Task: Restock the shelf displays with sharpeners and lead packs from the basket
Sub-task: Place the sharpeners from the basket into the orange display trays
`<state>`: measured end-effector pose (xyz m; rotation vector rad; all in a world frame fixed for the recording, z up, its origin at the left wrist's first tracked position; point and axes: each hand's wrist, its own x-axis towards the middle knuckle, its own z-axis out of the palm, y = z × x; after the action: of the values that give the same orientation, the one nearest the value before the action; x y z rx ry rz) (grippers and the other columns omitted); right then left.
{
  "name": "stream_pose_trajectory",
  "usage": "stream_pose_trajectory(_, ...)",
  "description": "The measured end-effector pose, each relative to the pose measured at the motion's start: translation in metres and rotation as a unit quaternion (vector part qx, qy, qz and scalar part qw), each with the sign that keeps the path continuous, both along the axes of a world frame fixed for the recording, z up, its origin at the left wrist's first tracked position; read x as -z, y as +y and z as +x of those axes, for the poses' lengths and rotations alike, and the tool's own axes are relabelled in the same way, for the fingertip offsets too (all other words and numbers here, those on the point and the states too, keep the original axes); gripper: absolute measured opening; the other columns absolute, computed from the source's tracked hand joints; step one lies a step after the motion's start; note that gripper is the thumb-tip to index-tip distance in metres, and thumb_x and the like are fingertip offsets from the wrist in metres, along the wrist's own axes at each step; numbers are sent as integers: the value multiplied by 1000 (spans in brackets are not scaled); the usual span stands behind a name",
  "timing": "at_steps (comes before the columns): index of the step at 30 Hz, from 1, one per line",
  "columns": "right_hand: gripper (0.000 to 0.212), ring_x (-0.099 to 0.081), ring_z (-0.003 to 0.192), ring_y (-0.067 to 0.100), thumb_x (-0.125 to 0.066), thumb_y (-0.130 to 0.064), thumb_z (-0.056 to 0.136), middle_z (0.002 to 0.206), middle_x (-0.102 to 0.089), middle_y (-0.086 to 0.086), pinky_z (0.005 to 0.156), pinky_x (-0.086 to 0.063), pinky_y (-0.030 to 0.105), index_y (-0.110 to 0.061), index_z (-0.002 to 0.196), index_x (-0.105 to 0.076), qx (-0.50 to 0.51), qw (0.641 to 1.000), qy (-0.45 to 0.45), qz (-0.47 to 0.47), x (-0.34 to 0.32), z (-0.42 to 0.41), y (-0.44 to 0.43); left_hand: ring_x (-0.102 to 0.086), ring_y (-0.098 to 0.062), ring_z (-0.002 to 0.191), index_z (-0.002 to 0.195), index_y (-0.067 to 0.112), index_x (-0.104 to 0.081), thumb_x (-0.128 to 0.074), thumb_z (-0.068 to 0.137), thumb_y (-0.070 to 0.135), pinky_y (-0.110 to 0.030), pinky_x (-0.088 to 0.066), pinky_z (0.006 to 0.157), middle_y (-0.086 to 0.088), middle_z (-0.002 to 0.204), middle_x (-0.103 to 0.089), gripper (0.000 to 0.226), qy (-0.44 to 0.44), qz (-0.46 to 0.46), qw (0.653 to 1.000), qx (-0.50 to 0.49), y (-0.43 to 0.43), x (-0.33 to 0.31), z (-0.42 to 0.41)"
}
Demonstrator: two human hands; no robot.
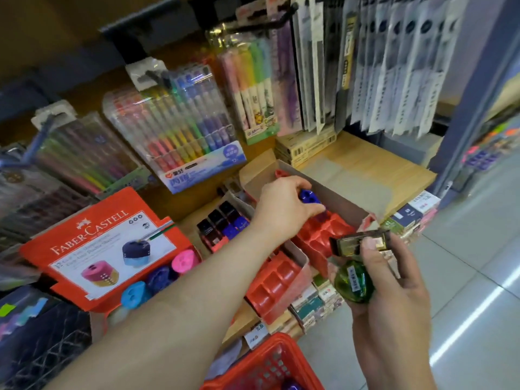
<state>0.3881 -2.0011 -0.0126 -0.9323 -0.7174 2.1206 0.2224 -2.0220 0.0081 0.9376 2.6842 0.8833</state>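
Note:
My left hand [284, 209] reaches over the shelf and pinches a blue sharpener [309, 196] just above a red moulded tray [323, 235] in an open cardboard display box [340, 198]. My right hand [394, 291] is held lower right, gripping a green sharpener [355, 281] and a small dark gold-edged lead pack [358, 243] together. The red basket [270, 364] sits at the bottom edge, a purple item showing inside it.
A second red tray [274, 285] lies nearer me. An orange Faber-Castell display box [92, 249] at left holds pink and blue sharpeners [157, 277]. Small dark sharpeners [222, 223] stand behind my forearm. Marker packs [174, 122] hang above. Tiled floor lies at right.

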Motion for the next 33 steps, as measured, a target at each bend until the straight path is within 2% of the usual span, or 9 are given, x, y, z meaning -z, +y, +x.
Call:
stream_pose_trajectory(6,46,-74,88,25,-72,-17,75,102,-75,7,68,-61,36,-30,119,-65,-14,1000,0,-7,5,-2,-2,-56,-18,100,117,16,-66,-77,74,43,-28,-45,84,-2,110,-57,52,121,-73,989,39,14,5,-2)
stream_pose_trajectory(10,54,-72,93,29,-78,-25,66,102,-74,10,84,-56,47,-22,116,-60,-18,999,-26,-5,6,0,-2,-54,-17,97,110,22,-63,-76,76,40,-27,-40,74,2,103,-55,41,144,-89,984,55,18,6,2)
stream_pose_trajectory(15,45,-73,91,27,-77,-25,63,102,-74,9,79,-57,41,-26,106,-64,-29,999,-23,7,6,4,-3,-55,-19,99,100,27,-71,-57,88,52,-31,-44,78,1,101,-61,31,123,-125,983,57,11,-13,15)
stream_pose_trajectory(18,56,-71,97,30,-77,-27,60,107,-72,13,83,-57,45,-33,115,-64,-35,999,4,35,-2,8,-3,-65,-16,85,95,26,-72,-44,93,56,-35,-54,78,0,90,-71,41,-75,-37,996,36,-23,-41,47)
stream_pose_trajectory(21,66,-70,100,29,-77,-31,55,104,-74,8,84,-58,43,-39,120,-64,-73,994,38,76,-12,9,-6,-64,-6,74,101,29,-67,-60,86,45,-27,-55,70,8,86,-70,23,-272,84,958,14,-67,-52,88)
stream_pose_trajectory(24,67,-71,98,26,-88,-41,53,100,-75,7,81,-58,38,-36,116,-67,-132,983,39,120,-15,8,-15,-65,-14,79,102,22,-69,-78,73,19,-20,-55,74,1,91,-70,30,-296,224,925,-75,-96,-39,107)
stream_pose_trajectory(27,74,-71,97,27,-87,-56,46,95,-75,8,88,-54,44,-37,114,-67,-173,974,18,142,-15,7,-27,-69,-14,80,96,19,-71,-81,62,22,-18,-54,68,-2,89,-73,35,-304,300,895,-129,-110,-35,111)
stream_pose_trajectory(29,61,-72,94,28,-88,-49,55,91,-75,8,89,-54,48,-36,111,-68,-184,972,7,147,-16,6,-34,-69,-8,74,96,15,-71,-77,59,19,-15,-52,62,-2,85,-74,38,-307,332,877,-162,-116,-37,111)
stream_pose_trajectory(33,43,-71,93,23,-72,-46,66,97,-74,2,83,-57,50,-37,108,-69,-201,968,-25,146,-16,3,-43,-70,-3,77,95,21,-71,-74,59,25,-10,-50,64,6,84,-74,37,-260,335,883,-202,-130,-36,109)
